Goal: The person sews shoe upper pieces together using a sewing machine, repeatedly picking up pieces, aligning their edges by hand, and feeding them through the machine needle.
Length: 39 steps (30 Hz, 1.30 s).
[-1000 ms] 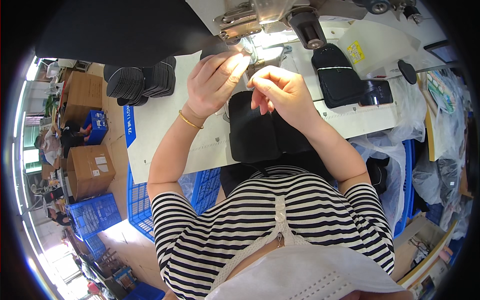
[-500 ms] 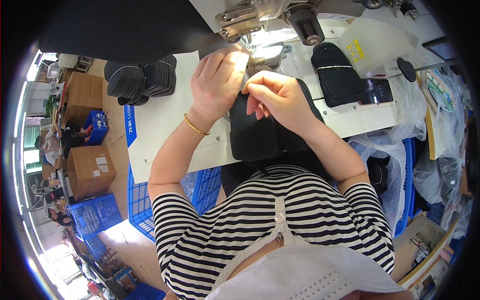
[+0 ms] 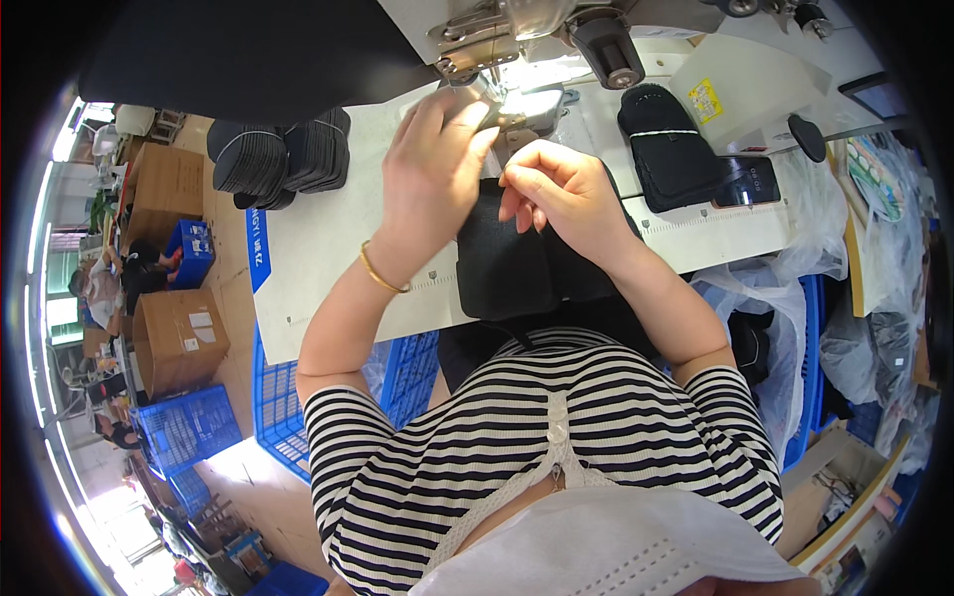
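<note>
Black padded fabric pieces [image 3: 505, 278] are lying side by side at the front edge of the white counter [image 3: 338, 248], below the head of a sewing machine [image 3: 477, 45]. The left hand [image 3: 432, 159] is resting right beside the brightly lit needle area [image 3: 502, 94], fingers slightly apart; glare and the back of the hand are hiding whether its grip is holding anything. The right hand [image 3: 564, 197] is hanging over the pieces, thumb and index finger curling toward each other; I cannot tell whether this grip is pinching a thread or nothing. A banded black stack [image 3: 671, 164] is lying rightward, beside a phone [image 3: 750, 184].

In my judgement, the left fingers are sitting so near the needle that an accidental machine start could be injuring one. Strong glare could be hiding a misplaced edge, leaving a crooked seam. The pieces are lying so close to the counter's edge that a brushing right forearm [image 3: 671, 308] could be dragging them off.
</note>
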Each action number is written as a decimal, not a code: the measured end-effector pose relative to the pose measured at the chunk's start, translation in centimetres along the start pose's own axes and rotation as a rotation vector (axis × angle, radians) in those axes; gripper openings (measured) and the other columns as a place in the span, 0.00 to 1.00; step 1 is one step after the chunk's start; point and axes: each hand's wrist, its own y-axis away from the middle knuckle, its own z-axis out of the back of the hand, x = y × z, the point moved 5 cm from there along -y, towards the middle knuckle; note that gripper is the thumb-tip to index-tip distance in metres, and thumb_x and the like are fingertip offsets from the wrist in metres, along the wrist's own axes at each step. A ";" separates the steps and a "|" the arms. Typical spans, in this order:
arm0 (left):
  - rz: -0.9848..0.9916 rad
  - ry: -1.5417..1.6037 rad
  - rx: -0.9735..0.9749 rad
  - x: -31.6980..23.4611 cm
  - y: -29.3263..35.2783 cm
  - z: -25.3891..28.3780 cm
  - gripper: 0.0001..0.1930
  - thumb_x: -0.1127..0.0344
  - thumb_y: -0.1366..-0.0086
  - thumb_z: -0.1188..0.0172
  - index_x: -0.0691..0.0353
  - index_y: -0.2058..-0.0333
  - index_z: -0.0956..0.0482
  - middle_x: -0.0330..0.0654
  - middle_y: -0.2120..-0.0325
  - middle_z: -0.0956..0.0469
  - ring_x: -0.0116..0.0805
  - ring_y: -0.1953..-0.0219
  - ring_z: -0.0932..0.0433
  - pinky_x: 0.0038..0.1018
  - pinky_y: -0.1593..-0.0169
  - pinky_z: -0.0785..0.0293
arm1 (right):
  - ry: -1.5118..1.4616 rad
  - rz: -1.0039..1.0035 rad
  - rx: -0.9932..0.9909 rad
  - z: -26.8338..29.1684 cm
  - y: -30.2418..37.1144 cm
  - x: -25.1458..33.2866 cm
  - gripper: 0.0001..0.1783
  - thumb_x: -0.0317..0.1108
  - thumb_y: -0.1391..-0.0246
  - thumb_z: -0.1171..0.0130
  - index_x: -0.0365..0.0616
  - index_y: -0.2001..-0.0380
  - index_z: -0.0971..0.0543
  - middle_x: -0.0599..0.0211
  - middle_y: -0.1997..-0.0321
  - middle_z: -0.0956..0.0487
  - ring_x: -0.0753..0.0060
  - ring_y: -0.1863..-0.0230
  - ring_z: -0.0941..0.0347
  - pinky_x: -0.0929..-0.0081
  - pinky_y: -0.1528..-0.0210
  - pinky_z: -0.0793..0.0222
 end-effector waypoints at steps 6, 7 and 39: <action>0.117 0.329 0.113 3.8 -0.4 1.0 0.11 0.77 0.41 0.37 0.64 0.59 0.17 0.44 0.59 0.18 0.41 0.63 0.19 0.30 0.60 0.22 | 0.128 0.176 -0.169 -0.5 -0.7 0.3 0.13 0.34 0.38 0.42 0.33 0.60 0.18 0.65 0.69 0.16 0.78 0.71 0.19 0.81 0.68 0.25; 0.017 0.257 0.098 2.9 -0.5 1.3 0.12 0.78 0.44 0.37 0.64 0.59 0.17 0.44 0.60 0.18 0.40 0.64 0.20 0.29 0.61 0.22 | 0.151 0.179 -0.165 -0.7 -0.7 0.5 0.13 0.34 0.38 0.42 0.33 0.59 0.18 0.65 0.69 0.16 0.78 0.71 0.19 0.81 0.68 0.25; -0.196 0.011 -0.095 -4.2 3.2 2.0 0.20 0.79 0.60 0.37 0.70 0.62 0.17 0.44 0.66 0.22 0.40 0.65 0.22 0.31 0.62 0.22 | 0.066 -0.023 -0.080 0.5 2.6 1.2 0.11 0.31 0.37 0.46 0.33 0.63 0.19 0.65 0.70 0.16 0.78 0.72 0.18 0.82 0.70 0.23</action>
